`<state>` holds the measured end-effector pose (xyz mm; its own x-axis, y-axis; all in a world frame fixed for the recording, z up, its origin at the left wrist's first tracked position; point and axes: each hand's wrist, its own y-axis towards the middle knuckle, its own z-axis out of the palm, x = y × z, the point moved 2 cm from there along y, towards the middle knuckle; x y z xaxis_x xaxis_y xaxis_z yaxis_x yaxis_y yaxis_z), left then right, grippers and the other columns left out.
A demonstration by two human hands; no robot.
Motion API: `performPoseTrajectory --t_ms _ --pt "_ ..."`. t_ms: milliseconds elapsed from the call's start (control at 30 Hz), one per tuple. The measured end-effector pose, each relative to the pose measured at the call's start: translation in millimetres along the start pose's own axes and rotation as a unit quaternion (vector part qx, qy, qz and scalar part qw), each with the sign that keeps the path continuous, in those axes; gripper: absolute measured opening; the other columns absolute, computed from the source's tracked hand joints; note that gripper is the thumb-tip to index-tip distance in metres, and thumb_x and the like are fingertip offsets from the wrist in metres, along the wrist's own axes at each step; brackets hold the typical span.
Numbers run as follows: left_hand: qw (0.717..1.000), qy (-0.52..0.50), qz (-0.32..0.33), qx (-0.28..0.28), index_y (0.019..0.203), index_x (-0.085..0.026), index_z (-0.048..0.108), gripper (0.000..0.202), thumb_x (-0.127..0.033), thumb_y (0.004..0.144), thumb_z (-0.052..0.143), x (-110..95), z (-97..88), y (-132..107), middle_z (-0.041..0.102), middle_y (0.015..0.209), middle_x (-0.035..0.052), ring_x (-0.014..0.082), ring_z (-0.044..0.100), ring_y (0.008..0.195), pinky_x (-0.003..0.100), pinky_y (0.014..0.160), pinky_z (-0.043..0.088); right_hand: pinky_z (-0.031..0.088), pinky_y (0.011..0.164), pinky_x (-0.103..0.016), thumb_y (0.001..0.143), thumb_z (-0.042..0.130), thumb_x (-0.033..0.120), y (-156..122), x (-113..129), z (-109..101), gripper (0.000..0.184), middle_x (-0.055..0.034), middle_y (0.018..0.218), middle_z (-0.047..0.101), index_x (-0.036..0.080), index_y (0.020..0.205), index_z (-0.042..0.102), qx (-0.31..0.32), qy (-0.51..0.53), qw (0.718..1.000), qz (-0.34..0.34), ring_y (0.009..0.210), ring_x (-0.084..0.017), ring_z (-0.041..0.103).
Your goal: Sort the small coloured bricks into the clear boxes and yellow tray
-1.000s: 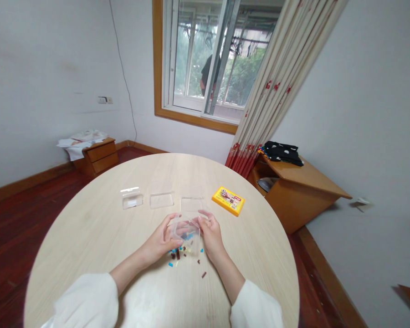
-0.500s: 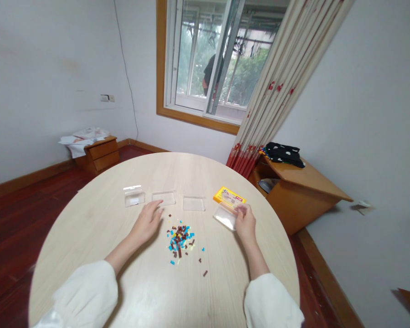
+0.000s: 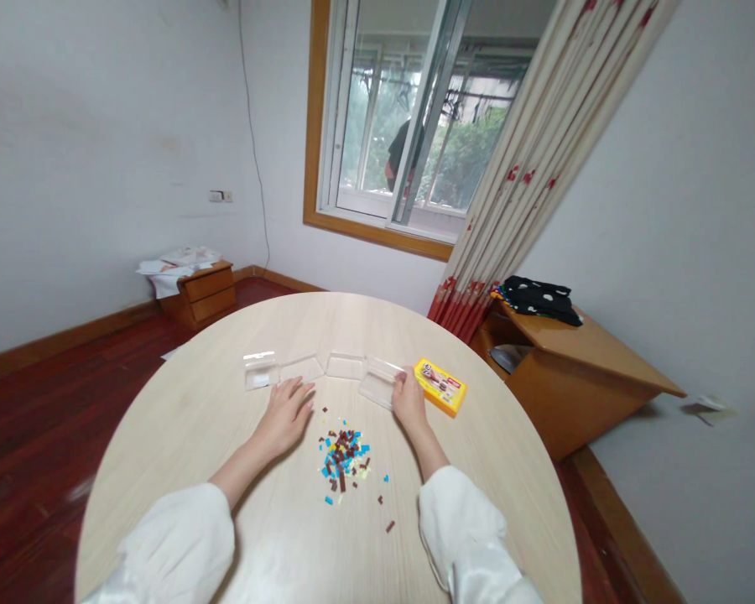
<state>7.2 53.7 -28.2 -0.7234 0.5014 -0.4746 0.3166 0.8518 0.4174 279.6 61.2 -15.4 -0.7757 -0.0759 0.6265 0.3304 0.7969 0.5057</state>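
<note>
My right hand (image 3: 410, 401) grips the right edge of a clear plastic box (image 3: 377, 384), which stands at the right end of a row of clear boxes. My left hand (image 3: 288, 413) rests with fingers spread by the near edge of another clear box (image 3: 302, 367); whether it touches the box I cannot tell. Between them lies a third clear box (image 3: 345, 366), and at the far left a clear box with a raised lid (image 3: 260, 374). Nearer to me is a loose pile of small building bricks (image 3: 343, 457) in brown, blue and yellow.
A yellow box (image 3: 440, 386) with a printed picture lies right of my right hand. Stray bricks, such as a brown one (image 3: 390, 527), lie near the pile on the round table (image 3: 277, 537). Behind stand a wooden cabinet (image 3: 579, 369) and a small drawer unit (image 3: 209, 294).
My right hand has moved left with its clear box, away from the yellow box and up to the row. My left hand stays near its box, and the view has shifted slightly.
</note>
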Motion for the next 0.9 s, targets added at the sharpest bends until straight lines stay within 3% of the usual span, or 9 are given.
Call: performPoseTrajectory --t_ms 167,333,467,567,633,767,900 --pt "1.0 0.003 0.014 -0.025 0.116 -0.017 0.056 0.035 -0.028 0.087 0.039 4 -1.1 2 0.048 0.123 0.0137 0.0277 0.041 0.118 0.052 0.103 0.03 0.043 0.071 -0.034 0.08 0.038 0.02 17 8 9 0.033 -0.0089 0.08 0.059 0.01 0.111 0.046 0.004 -0.011 1.0 -0.004 0.075 -0.022 0.057" --pt "0.999 0.01 0.013 -0.041 0.113 -0.016 0.055 0.034 -0.027 0.087 0.038 7 -4.2 5 0.047 0.12 0.0141 0.0281 0.041 0.116 0.051 0.102 0.032 0.042 0.078 -0.038 0.081 0.041 0.021 27 16 0 0.037 -0.0139 0.094 0.057 0.009 0.116 0.042 -0.017 -0.028 0.999 -0.009 0.086 -0.025 0.054" --pt "0.999 0.033 0.006 -0.043 0.114 -0.017 0.054 0.034 -0.028 0.087 0.037 9 -5.2 6 0.048 0.12 0.0139 0.0283 0.042 0.116 0.053 0.104 0.028 0.039 0.083 -0.038 0.082 0.041 0.019 8 33 -11 0.023 -0.0135 0.097 0.056 0.013 0.103 0.051 -0.039 -0.088 0.989 -0.112 0.092 -0.026 0.049" --pt "0.998 0.044 -0.003 -0.035 0.116 -0.016 0.053 0.035 -0.028 0.088 0.036 8 -4.3 6 0.048 0.121 0.0149 0.0293 0.041 0.118 0.056 0.105 0.024 0.039 0.078 -0.035 0.084 0.041 0.018 -16 49 -11 0.018 -0.0096 0.087 0.058 0.015 0.096 0.055 0.049 -0.112 0.969 -0.214 0.084 -0.023 0.049" --pt "0.998 0.049 -0.012 -0.029 0.116 -0.017 0.053 0.035 -0.029 0.088 0.035 7 -3.9 5 0.047 0.122 0.0151 0.0299 0.04 0.12 0.057 0.104 0.023 0.038 0.079 -0.033 0.085 0.044 0.019 -29 56 -9 0.022 -0.0093 0.093 0.059 0.016 0.103 0.055 0.111 -0.129 0.954 -0.248 0.089 -0.023 0.05" --pt "0.998 0.058 -0.021 -0.015 0.117 -0.017 0.052 0.036 -0.028 0.088 0.034 8 -5.5 5 0.047 0.124 0.0154 0.0301 0.039 0.121 0.059 0.103 0.022 0.036 0.078 -0.033 0.088 0.045 0.023 -36 55 -5 0.023 -0.0084 0.098 0.059 0.021 0.107 0.057 0.187 -0.199 0.933 -0.234 0.091 -0.022 0.052" --pt "0.996 0.077 -0.036 -0.024 0.119 -0.016 0.052 0.037 -0.027 0.088 0.035 11 -9.2 7 0.045 0.127 0.0175 0.0322 0.037 0.123 0.06 0.102 0.023 0.034 0.075 -0.033 0.089 0.043 0.022 -33 45 -7 0.02 -0.0084 0.093 0.06 0.02 0.099 0.061 0.181 -0.253 0.928 -0.203 0.089 -0.022 0.052"
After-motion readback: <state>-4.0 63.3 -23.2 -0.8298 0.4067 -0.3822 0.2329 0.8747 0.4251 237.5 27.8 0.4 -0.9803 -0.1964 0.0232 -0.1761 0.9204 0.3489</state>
